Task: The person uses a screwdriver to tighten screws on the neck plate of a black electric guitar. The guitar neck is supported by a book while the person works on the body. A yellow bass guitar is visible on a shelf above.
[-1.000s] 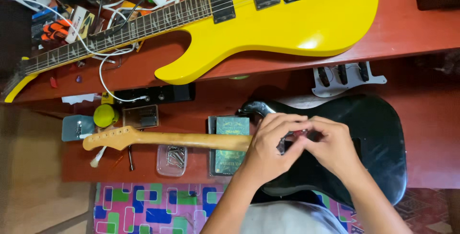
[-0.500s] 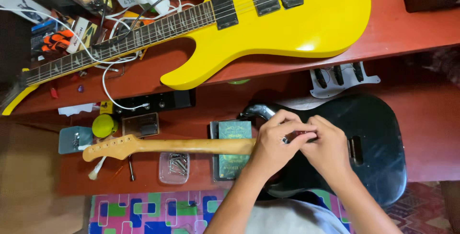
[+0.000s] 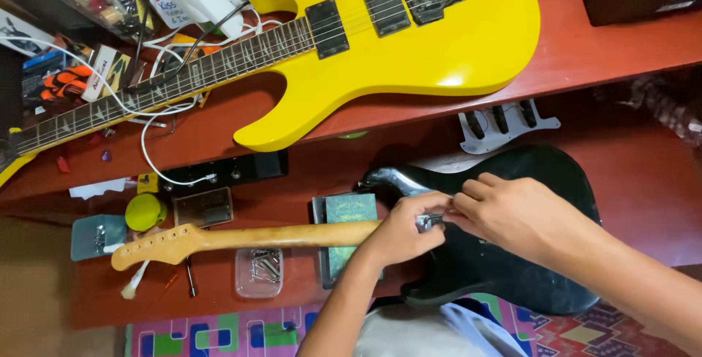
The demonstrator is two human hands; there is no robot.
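Note:
A black electric guitar body (image 3: 534, 269) lies face down on the lower red bench, with a pale wooden neck (image 3: 241, 238) running left from it. Both hands meet over the joint where neck meets body. My left hand (image 3: 406, 229) pinches a small metal part (image 3: 431, 219) there. My right hand (image 3: 512, 214) has its fingertips closed on the same part from the right. What lies under the fingers is hidden.
A yellow electric guitar (image 3: 409, 28) lies on the upper red shelf among cables. A white pickguard (image 3: 504, 124), a small clear tub of screws (image 3: 260, 271), a green booklet (image 3: 349, 211), a yellow-green round object (image 3: 145, 212) and a screwdriver (image 3: 190, 276) sit nearby.
The view has shifted slightly, so the guitars sit lower in frame. Both hands stay together at the neck joint, fingers shifting a little on the small part.

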